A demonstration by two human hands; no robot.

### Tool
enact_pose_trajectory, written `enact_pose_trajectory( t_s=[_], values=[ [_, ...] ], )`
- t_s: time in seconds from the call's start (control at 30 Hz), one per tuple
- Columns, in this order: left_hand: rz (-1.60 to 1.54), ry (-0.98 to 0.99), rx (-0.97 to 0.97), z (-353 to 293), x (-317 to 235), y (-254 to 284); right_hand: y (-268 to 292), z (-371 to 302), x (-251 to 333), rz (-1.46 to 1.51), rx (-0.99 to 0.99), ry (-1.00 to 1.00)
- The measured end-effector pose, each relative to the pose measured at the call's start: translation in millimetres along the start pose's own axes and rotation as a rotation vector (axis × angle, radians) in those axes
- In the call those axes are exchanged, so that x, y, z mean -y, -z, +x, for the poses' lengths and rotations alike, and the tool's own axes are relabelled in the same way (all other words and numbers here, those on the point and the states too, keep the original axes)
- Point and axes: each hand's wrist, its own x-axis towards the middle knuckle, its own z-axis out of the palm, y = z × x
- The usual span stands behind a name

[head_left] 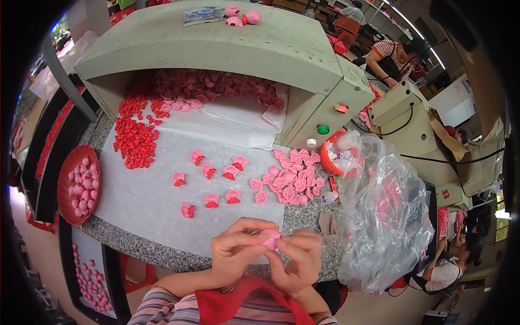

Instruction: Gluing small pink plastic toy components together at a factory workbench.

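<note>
Near the front edge of the bench, my left hand (238, 244) and my right hand (297, 257) meet with their fingertips closed on one small pink moulded piece (272, 239). It looks rounded and hollow; my fingers cover part of it. Beyond my hands, several pink pieces with red parts attached (212, 201) lie spaced apart on a white sheet (146, 200). To the right of these is a pile of loose pink shell-like pieces (295, 176). A heap of small red parts (132, 142) lies at the sheet's far left.
A pale green box-shaped machine (206, 46) stands at the back, with pink and red pieces in its opening. Left is a red basket (65, 203) of pink pieces. An orange tub (327, 157) and a large clear plastic bag (379, 227) sit right. Other people work farther right.
</note>
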Motion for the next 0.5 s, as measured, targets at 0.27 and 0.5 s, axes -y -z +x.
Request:
enact_pose_trajectory(
  t_s=[0.27, 0.5],
  values=[
    [-0.065, 0.021, 0.029, 1, -2, 7, 7, 13, -10, -0.012, 0.152, 0.024],
    [-0.043, 0.055, 0.018, 2, -5, 6, 7, 16, -10, 0.044, 0.164, 0.018]
  ],
)
